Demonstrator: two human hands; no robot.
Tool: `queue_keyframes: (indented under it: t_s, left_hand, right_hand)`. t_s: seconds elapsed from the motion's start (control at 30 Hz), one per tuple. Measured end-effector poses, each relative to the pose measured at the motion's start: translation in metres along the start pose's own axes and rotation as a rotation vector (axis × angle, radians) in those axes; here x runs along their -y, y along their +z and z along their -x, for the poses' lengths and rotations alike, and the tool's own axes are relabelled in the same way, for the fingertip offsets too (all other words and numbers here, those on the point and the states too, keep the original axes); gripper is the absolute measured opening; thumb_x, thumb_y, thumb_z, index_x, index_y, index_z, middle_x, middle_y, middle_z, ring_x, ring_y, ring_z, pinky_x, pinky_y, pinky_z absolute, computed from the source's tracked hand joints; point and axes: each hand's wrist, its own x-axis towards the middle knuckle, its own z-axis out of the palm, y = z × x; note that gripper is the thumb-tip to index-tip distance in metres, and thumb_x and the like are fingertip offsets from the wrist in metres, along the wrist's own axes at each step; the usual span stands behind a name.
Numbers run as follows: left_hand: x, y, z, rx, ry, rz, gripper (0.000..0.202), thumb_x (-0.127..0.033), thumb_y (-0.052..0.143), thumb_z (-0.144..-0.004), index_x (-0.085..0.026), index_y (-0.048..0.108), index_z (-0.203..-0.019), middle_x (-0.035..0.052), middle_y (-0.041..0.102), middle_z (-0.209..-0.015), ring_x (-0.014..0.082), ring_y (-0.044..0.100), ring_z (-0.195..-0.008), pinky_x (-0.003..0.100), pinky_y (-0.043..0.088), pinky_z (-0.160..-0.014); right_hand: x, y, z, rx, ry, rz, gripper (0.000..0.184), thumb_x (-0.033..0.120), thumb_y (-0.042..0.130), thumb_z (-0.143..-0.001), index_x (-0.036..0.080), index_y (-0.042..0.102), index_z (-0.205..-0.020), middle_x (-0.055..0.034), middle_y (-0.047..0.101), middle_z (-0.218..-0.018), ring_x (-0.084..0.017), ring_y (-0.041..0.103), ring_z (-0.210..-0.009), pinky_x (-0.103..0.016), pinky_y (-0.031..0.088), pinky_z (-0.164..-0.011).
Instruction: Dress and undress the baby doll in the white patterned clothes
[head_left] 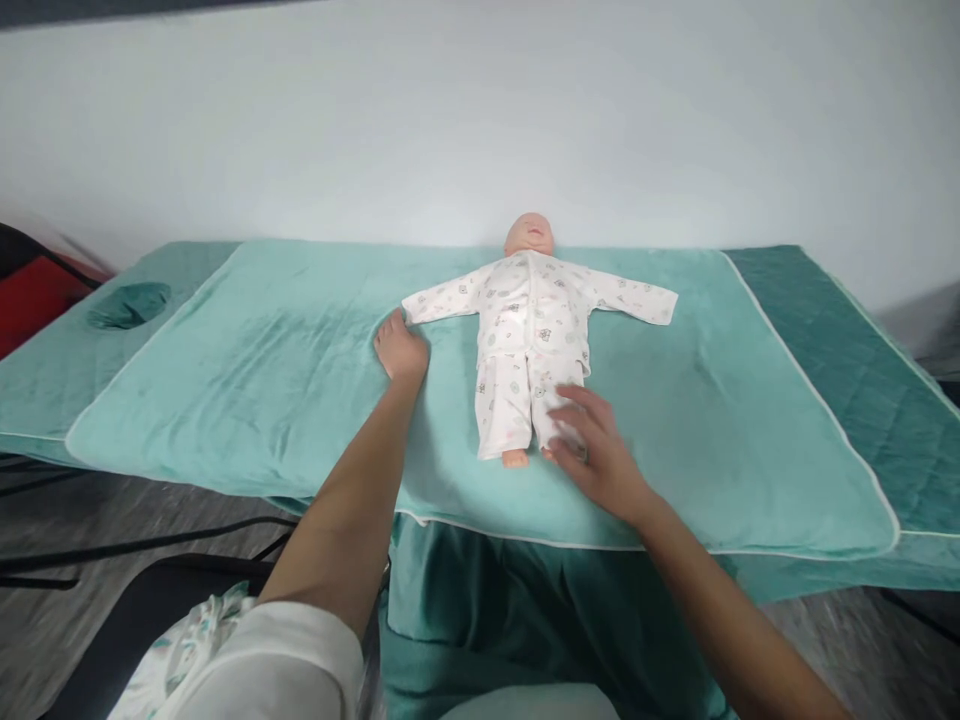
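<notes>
A baby doll (530, 234) lies on its back, its head near the wall and its feet toward me. It wears a white printed pajama top (517, 300) with both sleeves spread out sideways, and matching pajama pants (504, 400). My left hand (401, 345) is closed at the cuff of the sleeve on the left, pinching its edge; the fingertips are partly hidden. Over the lower pants leg on the right, my right hand (598, 447) hovers with fingers apart, holding nothing. The doll's hands do not show beyond the cuffs.
The doll lies on a light green plush blanket (300, 370) spread over a darker green massage bed (862, 340) with a face hole (129, 305). A white wall (480, 120) stands behind. A black chair (127, 620) with printed cloth (184, 645) is at lower left.
</notes>
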Motion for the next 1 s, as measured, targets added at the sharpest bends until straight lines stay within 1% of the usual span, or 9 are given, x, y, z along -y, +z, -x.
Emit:
queue_keyframes:
  t_s: [0.03,0.1,0.2,0.33,0.43,0.53,0.7,0.83,1.0]
  left_hand:
    - [0.0,0.0,0.0,-0.002,0.005,-0.003,0.06,-0.009,0.04,-0.088,-0.01,0.053,-0.146,0.0184,0.063,-0.142,0.0354,0.055,-0.135,0.051,0.041,-0.114]
    - [-0.001,0.0,0.001,-0.003,0.012,-0.005,0.058,-0.009,0.04,-0.087,-0.009,0.055,-0.143,0.0189,0.064,-0.14,0.0357,0.056,-0.134,0.051,0.042,-0.113]
    - [-0.001,-0.001,0.002,-0.007,0.014,-0.002,0.055,-0.009,0.041,-0.087,-0.009,0.059,-0.138,0.0189,0.067,-0.134,0.036,0.057,-0.13,0.051,0.043,-0.11]
    - [-0.001,0.001,0.002,-0.015,0.024,0.004,0.052,-0.01,0.042,-0.086,-0.009,0.06,-0.135,0.0195,0.067,-0.131,0.037,0.058,-0.128,0.053,0.043,-0.109]
    - [0.001,0.003,0.001,-0.019,0.032,0.009,0.05,-0.01,0.041,-0.087,-0.01,0.061,-0.133,0.0194,0.068,-0.129,0.037,0.058,-0.128,0.053,0.043,-0.109]
    - [0.001,0.003,0.001,-0.022,0.034,0.013,0.048,-0.011,0.041,-0.087,-0.011,0.062,-0.13,0.0191,0.068,-0.128,0.0368,0.058,-0.127,0.052,0.043,-0.109]
    - [0.002,0.003,0.002,-0.014,0.03,0.024,0.045,-0.01,0.043,-0.086,-0.013,0.063,-0.126,0.0179,0.069,-0.126,0.0359,0.058,-0.126,0.052,0.042,-0.11]
    - [0.002,0.004,0.002,-0.015,0.031,0.049,0.041,-0.01,0.043,-0.086,-0.014,0.064,-0.121,0.0173,0.068,-0.124,0.0348,0.058,-0.126,0.052,0.04,-0.111]
    - [0.002,0.003,0.002,-0.012,0.033,0.049,0.039,-0.01,0.043,-0.086,-0.015,0.065,-0.119,0.0174,0.069,-0.124,0.0356,0.058,-0.126,0.052,0.04,-0.111]
  right_hand:
    - [0.013,0.003,-0.001,0.087,-0.027,0.076,0.02,0.023,0.06,-0.095,0.023,0.063,-0.114,-0.0138,0.051,-0.151,-0.032,0.041,-0.148,-0.055,0.043,-0.117]
    - [0.03,0.01,-0.004,0.197,-0.037,0.252,0.015,0.025,0.061,-0.095,0.02,0.065,-0.108,-0.0141,0.044,-0.159,-0.038,0.031,-0.153,-0.064,0.035,-0.119]
    - [0.039,0.023,-0.01,0.236,-0.027,0.427,0.015,0.029,0.061,-0.096,0.017,0.067,-0.104,-0.0158,0.044,-0.161,-0.041,0.033,-0.152,-0.07,0.029,-0.12]
    - [0.041,0.039,-0.011,0.171,-0.008,0.487,0.014,0.03,0.064,-0.096,0.018,0.07,-0.098,-0.0149,0.055,-0.152,-0.038,0.041,-0.148,-0.069,0.03,-0.119]
    - [0.042,0.046,-0.01,0.119,0.022,0.494,0.01,0.025,0.062,-0.096,0.019,0.07,-0.095,-0.0127,0.059,-0.148,-0.037,0.043,-0.146,-0.066,0.031,-0.118]
    - [0.044,0.048,-0.01,0.097,0.057,0.469,0.01,0.018,0.059,-0.096,0.019,0.069,-0.093,-0.0104,0.061,-0.146,-0.035,0.044,-0.146,-0.063,0.033,-0.117]
    - [0.053,0.04,-0.005,0.062,0.043,0.385,0.006,0.019,0.06,-0.094,0.02,0.063,-0.089,-0.0096,0.066,-0.14,-0.033,0.05,-0.142,-0.06,0.033,-0.119]
    - [0.062,0.03,0.003,0.039,0.008,0.391,0.006,0.018,0.059,-0.094,0.021,0.06,-0.089,-0.0106,0.065,-0.14,-0.032,0.05,-0.141,-0.059,0.032,-0.12]
    - [0.055,0.022,0.007,0.049,0.001,0.415,0.006,0.021,0.06,-0.096,0.021,0.058,-0.091,-0.013,0.061,-0.144,-0.036,0.048,-0.143,-0.064,0.036,-0.116]
